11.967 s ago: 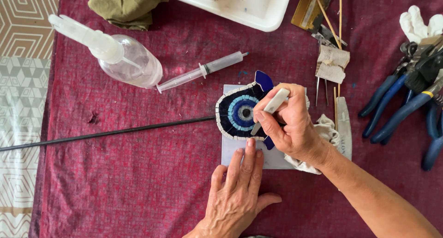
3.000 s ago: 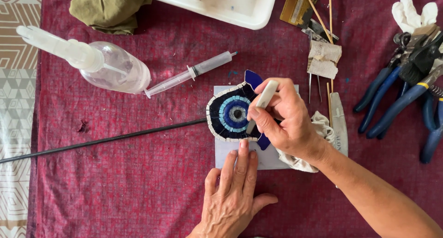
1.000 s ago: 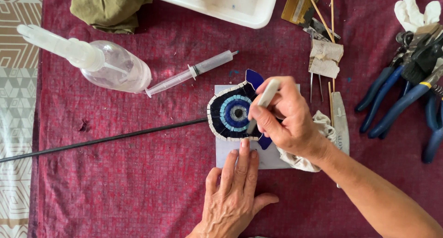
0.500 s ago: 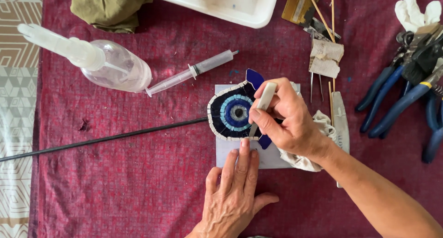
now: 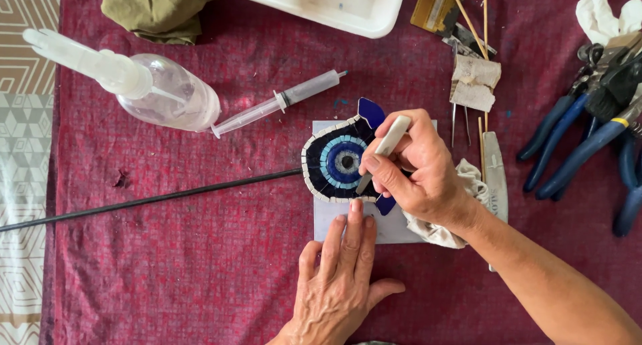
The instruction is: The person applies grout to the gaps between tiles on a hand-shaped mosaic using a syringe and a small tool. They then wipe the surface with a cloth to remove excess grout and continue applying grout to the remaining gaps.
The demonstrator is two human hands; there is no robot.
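Note:
A round mosaic piece [image 5: 334, 163] with dark blue, light blue and white rings and a white tile border lies on a pale square tile [image 5: 391, 228] in the middle of the red cloth. My right hand [image 5: 418, 171] grips a slim pale-handled tool [image 5: 386, 144] like a pen, its tip resting on the mosaic's right side. A crumpled white rag [image 5: 445, 231] lies under that wrist. My left hand [image 5: 341, 278] lies flat below, fingertips pressing the tile's lower edge by the mosaic's rim.
A clear spray bottle [image 5: 144, 87] and a syringe [image 5: 277, 103] lie at upper left, a thin black rod [image 5: 154, 199] runs left. A green cloth [image 5: 164, 7] and white tray [image 5: 334, 4] sit at the top. Blue-handled pliers [image 5: 582, 144] and white gloves [image 5: 602, 14] lie right.
The view has shifted slightly. My right hand has made small movements with the tool over the mosaic; my left hand stays in place on the tile.

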